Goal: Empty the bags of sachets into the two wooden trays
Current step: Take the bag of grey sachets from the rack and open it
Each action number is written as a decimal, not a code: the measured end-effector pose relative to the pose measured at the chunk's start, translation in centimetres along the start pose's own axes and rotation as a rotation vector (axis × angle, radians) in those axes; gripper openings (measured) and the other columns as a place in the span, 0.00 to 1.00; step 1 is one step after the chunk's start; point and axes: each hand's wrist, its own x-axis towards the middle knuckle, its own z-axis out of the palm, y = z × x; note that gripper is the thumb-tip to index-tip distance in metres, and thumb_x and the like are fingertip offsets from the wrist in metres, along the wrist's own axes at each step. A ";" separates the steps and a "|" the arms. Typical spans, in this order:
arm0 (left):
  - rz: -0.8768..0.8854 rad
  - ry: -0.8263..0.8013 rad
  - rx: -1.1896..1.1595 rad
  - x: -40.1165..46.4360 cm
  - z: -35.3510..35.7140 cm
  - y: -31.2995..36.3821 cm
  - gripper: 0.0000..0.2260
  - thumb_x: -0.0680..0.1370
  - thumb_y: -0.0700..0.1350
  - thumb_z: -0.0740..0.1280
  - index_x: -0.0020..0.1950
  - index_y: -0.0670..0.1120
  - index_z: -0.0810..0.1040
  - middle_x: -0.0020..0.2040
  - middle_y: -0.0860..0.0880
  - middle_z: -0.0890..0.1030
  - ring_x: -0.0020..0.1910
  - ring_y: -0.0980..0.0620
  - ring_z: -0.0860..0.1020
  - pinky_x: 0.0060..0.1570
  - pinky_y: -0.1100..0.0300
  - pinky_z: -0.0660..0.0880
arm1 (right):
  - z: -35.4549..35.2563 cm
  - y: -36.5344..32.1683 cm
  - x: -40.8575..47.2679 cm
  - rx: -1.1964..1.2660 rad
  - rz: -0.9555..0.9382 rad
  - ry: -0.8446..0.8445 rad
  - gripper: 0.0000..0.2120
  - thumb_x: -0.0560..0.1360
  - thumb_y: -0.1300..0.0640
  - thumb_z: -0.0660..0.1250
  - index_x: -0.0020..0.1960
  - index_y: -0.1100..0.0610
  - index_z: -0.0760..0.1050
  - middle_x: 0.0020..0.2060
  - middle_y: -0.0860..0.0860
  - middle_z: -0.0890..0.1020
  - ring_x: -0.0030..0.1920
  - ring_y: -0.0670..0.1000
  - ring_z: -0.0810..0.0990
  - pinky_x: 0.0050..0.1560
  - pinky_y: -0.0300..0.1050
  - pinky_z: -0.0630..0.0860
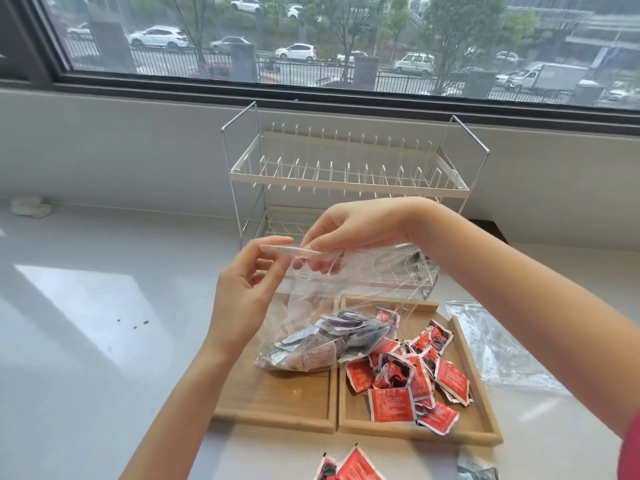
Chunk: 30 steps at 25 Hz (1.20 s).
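Two wooden trays lie side by side on the white counter. The left tray (277, 403) has a clear plastic bag (363, 271) of grey sachets (322, 344) resting on it. The right tray (478, 393) holds a heap of red sachets (408, 379). My left hand (242, 292) pinches the left end of the bag's top strip. My right hand (353, 226) grips the same strip from above, its fingers inside the mouth of the bag. Both hands hold the bag upright above the trays.
An empty clear bag (498, 344) lies flat right of the trays. Two red sachets (349, 467) and a grey one (476, 469) lie on the counter at the near edge. A white wire dish rack (346, 174) stands behind the trays, under the window.
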 end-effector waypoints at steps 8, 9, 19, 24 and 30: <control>-0.038 0.022 -0.036 0.0 0.6 0.1 0.14 0.67 0.53 0.69 0.49 0.55 0.72 0.34 0.55 0.81 0.35 0.61 0.78 0.38 0.72 0.73 | 1.3 0.1 -0.5 0.058 -0.030 0.114 0.16 0.78 0.51 0.56 0.57 0.58 0.77 0.44 0.43 0.82 0.45 0.41 0.81 0.47 0.34 0.78; -0.048 0.017 -0.048 0.0 0.6 0.1 0.14 0.66 0.53 0.69 0.48 0.56 0.70 0.33 0.57 0.81 0.34 0.62 0.79 0.38 0.73 0.73 | 1.5 0.0 -0.5 0.046 -0.031 0.120 0.16 0.78 0.50 0.57 0.57 0.57 0.77 0.45 0.43 0.82 0.46 0.41 0.81 0.49 0.36 0.78; -0.196 0.021 -0.102 0.1 0.6 -0.2 0.19 0.59 0.59 0.69 0.41 0.51 0.69 0.27 0.57 0.80 0.29 0.62 0.77 0.33 0.73 0.73 | 2.7 1.1 -0.2 0.219 -0.109 0.359 0.03 0.71 0.56 0.69 0.43 0.51 0.81 0.37 0.47 0.82 0.39 0.40 0.78 0.43 0.35 0.74; -0.160 -0.084 -0.116 -0.1 0.4 -0.3 0.09 0.63 0.52 0.70 0.36 0.49 0.75 0.29 0.57 0.80 0.32 0.61 0.78 0.35 0.72 0.74 | 2.7 1.3 -0.4 0.259 -0.109 0.330 0.04 0.70 0.59 0.70 0.37 0.52 0.80 0.29 0.45 0.81 0.31 0.40 0.77 0.34 0.31 0.73; -0.140 -0.054 -0.110 -0.4 -0.4 -0.2 0.10 0.65 0.52 0.69 0.37 0.48 0.74 0.30 0.55 0.78 0.31 0.61 0.76 0.36 0.73 0.72 | 0.0 1.2 -2.5 0.359 -0.151 0.446 0.06 0.66 0.52 0.73 0.41 0.50 0.79 0.37 0.45 0.83 0.38 0.42 0.81 0.44 0.36 0.79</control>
